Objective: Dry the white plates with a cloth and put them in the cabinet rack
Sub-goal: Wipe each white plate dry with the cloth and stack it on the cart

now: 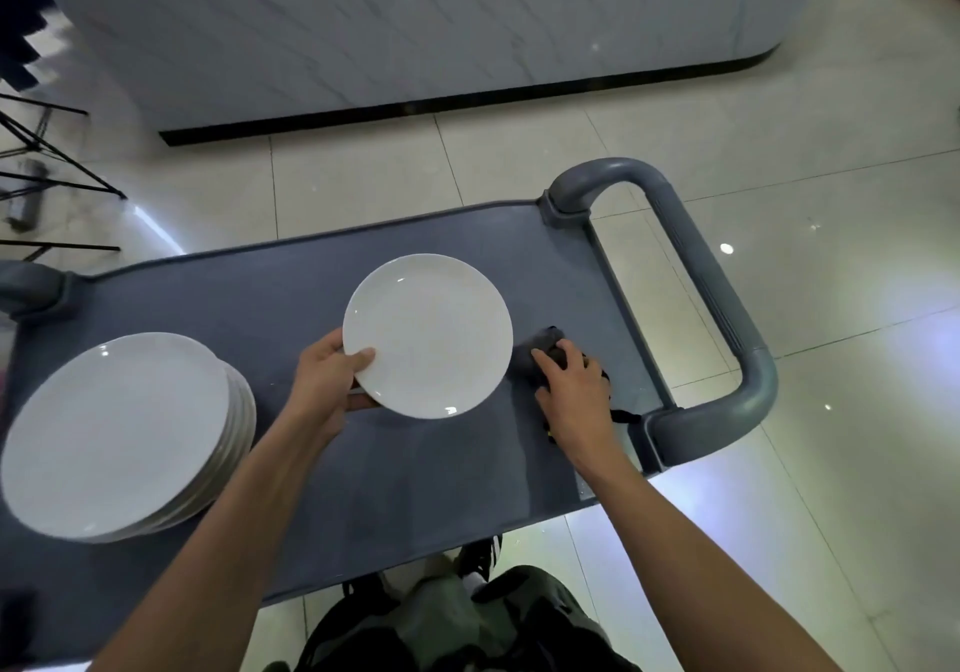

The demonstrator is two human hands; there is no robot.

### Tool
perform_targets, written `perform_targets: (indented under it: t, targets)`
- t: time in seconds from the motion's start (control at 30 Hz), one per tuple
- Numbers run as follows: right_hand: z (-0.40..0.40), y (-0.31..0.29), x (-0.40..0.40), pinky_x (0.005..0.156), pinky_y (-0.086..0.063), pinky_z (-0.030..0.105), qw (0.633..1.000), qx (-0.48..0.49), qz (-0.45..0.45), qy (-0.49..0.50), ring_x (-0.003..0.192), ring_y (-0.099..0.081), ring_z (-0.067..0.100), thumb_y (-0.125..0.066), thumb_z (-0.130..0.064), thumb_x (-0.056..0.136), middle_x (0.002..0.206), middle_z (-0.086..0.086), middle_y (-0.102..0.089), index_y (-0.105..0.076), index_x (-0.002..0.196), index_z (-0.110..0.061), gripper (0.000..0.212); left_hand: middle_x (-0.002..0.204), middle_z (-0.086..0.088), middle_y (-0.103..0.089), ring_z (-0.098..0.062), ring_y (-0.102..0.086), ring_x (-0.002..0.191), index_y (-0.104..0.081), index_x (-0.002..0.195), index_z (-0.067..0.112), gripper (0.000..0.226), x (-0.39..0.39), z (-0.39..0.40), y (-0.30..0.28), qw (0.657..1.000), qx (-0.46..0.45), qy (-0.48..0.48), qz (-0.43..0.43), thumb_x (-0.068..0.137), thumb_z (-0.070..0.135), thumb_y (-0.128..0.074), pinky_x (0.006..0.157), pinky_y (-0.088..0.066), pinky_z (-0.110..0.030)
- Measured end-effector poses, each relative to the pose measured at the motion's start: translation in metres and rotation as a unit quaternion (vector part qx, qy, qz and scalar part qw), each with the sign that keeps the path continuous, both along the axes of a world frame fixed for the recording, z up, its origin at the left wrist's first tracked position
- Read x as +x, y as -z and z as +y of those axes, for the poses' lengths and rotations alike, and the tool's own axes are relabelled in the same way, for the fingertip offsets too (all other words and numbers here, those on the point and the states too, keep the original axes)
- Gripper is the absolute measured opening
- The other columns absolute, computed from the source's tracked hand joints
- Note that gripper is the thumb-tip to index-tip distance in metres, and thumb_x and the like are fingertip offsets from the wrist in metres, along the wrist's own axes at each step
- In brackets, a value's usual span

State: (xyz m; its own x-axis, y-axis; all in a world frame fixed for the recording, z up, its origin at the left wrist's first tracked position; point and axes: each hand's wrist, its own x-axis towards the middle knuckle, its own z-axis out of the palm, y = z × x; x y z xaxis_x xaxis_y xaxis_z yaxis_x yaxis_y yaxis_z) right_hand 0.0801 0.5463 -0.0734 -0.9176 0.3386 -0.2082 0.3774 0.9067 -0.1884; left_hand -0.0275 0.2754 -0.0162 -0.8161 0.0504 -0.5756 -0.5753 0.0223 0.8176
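My left hand (332,375) grips a single white plate (431,333) by its near-left rim, thumb on top and fingers underneath, over the middle of the grey cart top (260,297). My right hand (569,385) lies on a dark grey cloth (535,349) just right of the plate, its fingers curled over the cloth. A stack of several white plates (119,432) stands at the cart's left end.
The cart's grey loop handle (717,302) juts out to the right. A pale marble-look counter wall (415,26) with a black plinth stands beyond the cart. Black stand legs (52,162) are at far left. Tiled floor surrounds the cart.
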Motion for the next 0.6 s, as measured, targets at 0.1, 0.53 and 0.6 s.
perform_targets:
  t: [0.1,0.53,0.6]
  targets:
    - [0.01,0.002,0.0,0.108,-0.04,0.042,0.987,-0.125,0.089,0.052,0.125,-0.044,0.029,-0.058,-0.013,0.094,0.145,0.005,-0.044,-0.056,0.139,-0.019,0.046,0.102,-0.006,-0.074,-0.031,-0.07,0.089,-0.069,0.103,0.025,0.027,0.002,0.005,0.002,1.0,0.004,-0.006,-0.001,0.096,0.002,-0.056,0.06,-0.059,-0.04]
    - [-0.007,-0.072,-0.037,0.106,-0.044,0.025,0.908,-0.302,0.287,0.044,0.117,-0.052,0.005,-0.063,-0.014,0.094,0.132,-0.005,-0.058,-0.061,0.13,-0.021,0.037,0.108,-0.008,-0.072,-0.033,-0.071,0.093,-0.068,0.109,0.026,0.032,0.015,0.024,-0.007,0.999,0.017,-0.032,0.025,0.095,0.0,-0.056,0.06,-0.06,-0.04]
    - [-0.025,-0.076,-0.046,0.111,-0.041,0.032,0.918,-0.283,0.277,-0.015,0.124,-0.051,0.014,-0.064,-0.014,0.094,0.139,-0.001,-0.055,-0.061,0.133,-0.02,0.04,0.11,-0.007,-0.071,-0.032,-0.07,0.094,-0.066,0.115,0.026,0.033,0.018,0.029,-0.012,0.999,0.019,-0.029,0.035,0.096,0.001,-0.056,0.06,-0.061,-0.041]
